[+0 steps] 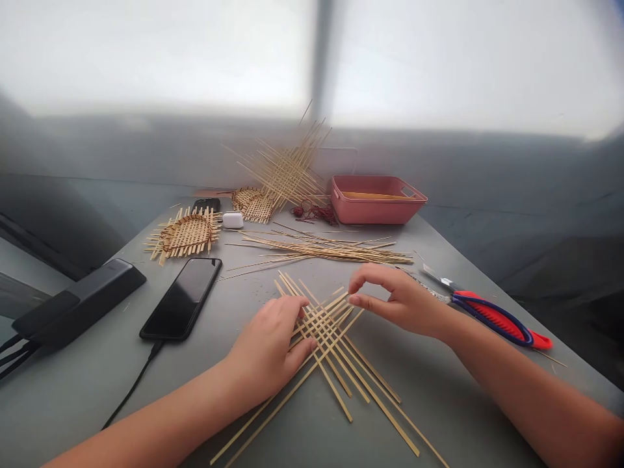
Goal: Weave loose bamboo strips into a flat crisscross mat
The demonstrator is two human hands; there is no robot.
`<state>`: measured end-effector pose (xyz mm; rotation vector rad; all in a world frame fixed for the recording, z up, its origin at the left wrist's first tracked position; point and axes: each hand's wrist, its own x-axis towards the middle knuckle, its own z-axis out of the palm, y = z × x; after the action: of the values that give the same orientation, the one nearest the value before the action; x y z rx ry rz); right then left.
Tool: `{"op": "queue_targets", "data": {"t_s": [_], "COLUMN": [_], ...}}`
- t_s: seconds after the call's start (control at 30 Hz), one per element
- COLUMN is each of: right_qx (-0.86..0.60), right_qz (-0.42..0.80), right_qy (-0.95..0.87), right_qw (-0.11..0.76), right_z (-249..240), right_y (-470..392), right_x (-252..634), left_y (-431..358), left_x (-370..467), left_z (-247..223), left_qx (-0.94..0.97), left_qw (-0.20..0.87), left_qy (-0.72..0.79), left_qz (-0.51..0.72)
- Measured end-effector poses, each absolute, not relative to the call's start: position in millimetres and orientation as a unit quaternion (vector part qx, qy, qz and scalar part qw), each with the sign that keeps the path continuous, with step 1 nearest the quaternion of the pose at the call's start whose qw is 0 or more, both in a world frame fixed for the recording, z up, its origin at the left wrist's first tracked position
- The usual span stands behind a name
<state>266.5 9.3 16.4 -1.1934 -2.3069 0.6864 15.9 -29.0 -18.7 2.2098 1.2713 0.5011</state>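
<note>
Several pale bamboo strips cross each other in a loose woven lattice lying on the grey table in front of me. My left hand rests over the lattice's left side, its thumb and fingers apart and touching the strips. At the upper right of the weave, my right hand has its thumb and index finger curved toward each other around a strip end near the fingertips. Long strip ends spread toward the table's near edge, some passing beneath my left hand.
Behind the lattice lies a bundle of loose strips. Farther back are a pink basket and woven pieces. A phone and power strip sit left; scissors lie right.
</note>
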Motion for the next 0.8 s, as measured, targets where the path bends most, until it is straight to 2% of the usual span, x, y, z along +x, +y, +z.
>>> {"op": "queue_targets", "data": {"t_s": [0.33, 0.53, 0.67, 0.8], "right_qx": [-0.435, -0.448, -0.440, -0.428], "right_qz": [0.253, 0.244, 0.250, 0.232], "right_qy": [-0.848, -0.840, -0.842, -0.844], "right_qw": [0.167, 0.185, 0.187, 0.225], "right_z": [-1, -14, -18, -18], "right_y": [12, 14, 14, 14], "right_x": [269, 268, 265, 262], "left_y": [-15, -13, -14, -12], "left_x": [4, 3, 3, 4], "left_z": [-4, -4, -7, -10], "left_qx": [0.785, 0.771, 0.762, 0.749], "left_qw": [0.295, 0.328, 0.339, 0.364], "left_qy": [0.507, 0.520, 0.523, 0.518], "left_qz": [0.200, 0.167, 0.175, 0.197]}}
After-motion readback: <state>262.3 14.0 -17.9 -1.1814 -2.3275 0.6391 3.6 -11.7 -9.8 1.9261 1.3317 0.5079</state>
